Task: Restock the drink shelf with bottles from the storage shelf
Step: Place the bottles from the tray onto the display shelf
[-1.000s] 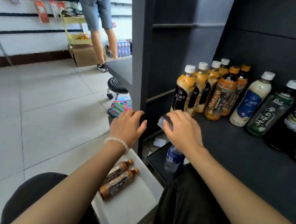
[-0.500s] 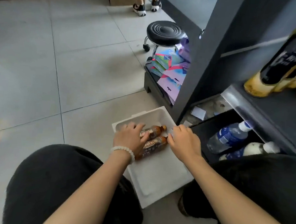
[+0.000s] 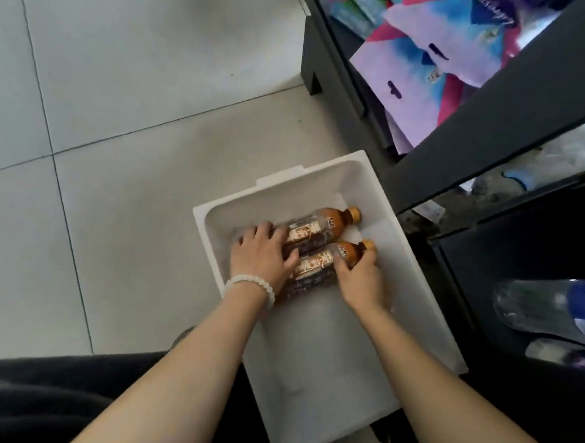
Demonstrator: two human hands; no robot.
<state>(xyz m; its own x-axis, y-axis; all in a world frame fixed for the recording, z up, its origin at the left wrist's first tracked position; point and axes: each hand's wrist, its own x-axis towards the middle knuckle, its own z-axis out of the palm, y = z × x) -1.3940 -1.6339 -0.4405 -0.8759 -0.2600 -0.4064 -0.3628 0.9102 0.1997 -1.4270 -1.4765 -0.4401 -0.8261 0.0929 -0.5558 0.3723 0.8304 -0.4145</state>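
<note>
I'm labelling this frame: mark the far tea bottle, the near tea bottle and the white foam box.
far tea bottle (image 3: 332, 220), head view, shoulder
near tea bottle (image 3: 316, 262), head view, label
white foam box (image 3: 369, 178), head view, far wall

A person crouched by a white foam box (image 3: 321, 175) on the floor has brought both hands down from the drink shelf, where they hovered a second ago, into the box. The left hand (image 3: 262, 250), only touching half a second ago, now wraps the base of the far tea bottle (image 3: 322, 223). The right hand (image 3: 359, 280) has closed around the neck end of the near tea bottle (image 3: 319, 262). The view has tilted steeply downward, dropping the stocked shelf from sight.
</note>
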